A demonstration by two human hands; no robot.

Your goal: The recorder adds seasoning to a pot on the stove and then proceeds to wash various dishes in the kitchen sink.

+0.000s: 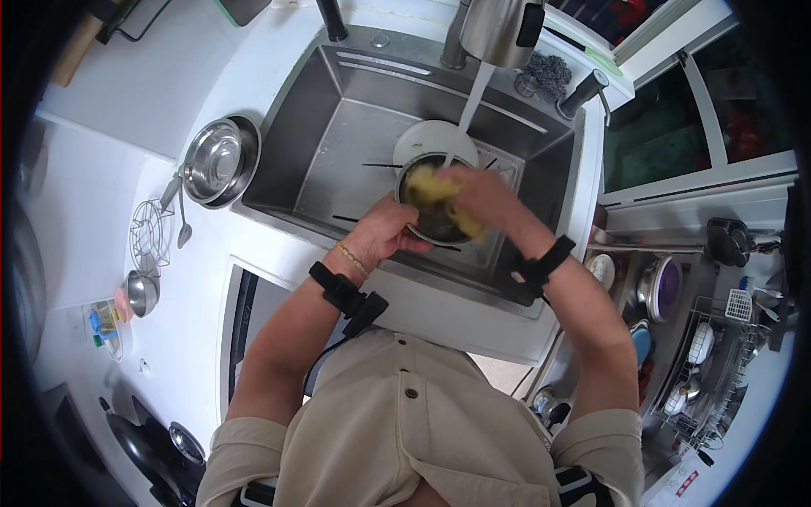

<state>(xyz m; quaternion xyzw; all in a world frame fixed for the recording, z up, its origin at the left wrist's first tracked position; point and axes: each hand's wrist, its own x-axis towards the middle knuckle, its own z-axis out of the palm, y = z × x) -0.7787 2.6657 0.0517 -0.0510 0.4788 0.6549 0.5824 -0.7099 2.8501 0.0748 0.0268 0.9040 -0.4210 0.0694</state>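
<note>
My left hand (388, 229) grips the near-left rim of a round metal bowl (437, 218) above the stainless steel sink (342, 136). A yellow cloth (434, 184), blurred by motion, is in my right hand (485, 199) and hangs partly inside the bowl. From the faucet (500, 32) a stream of water (475, 98) falls into the bowl's far side. Behind the bowl a white plate (431, 139) lies on the sink floor with a small green scrap on it. Dark thin sticks, perhaps chopsticks (380, 165), lie around and partly beneath the bowl.
Nested steel bowls (215, 161) stand on the counter left of the sink, near a spoon (184, 234) and a wire rack (149, 234). A steel-wool scrubber (548, 73) and a soap dispenser (583, 92) sit at the back right. A dish rack (703, 374) holds dishes at right.
</note>
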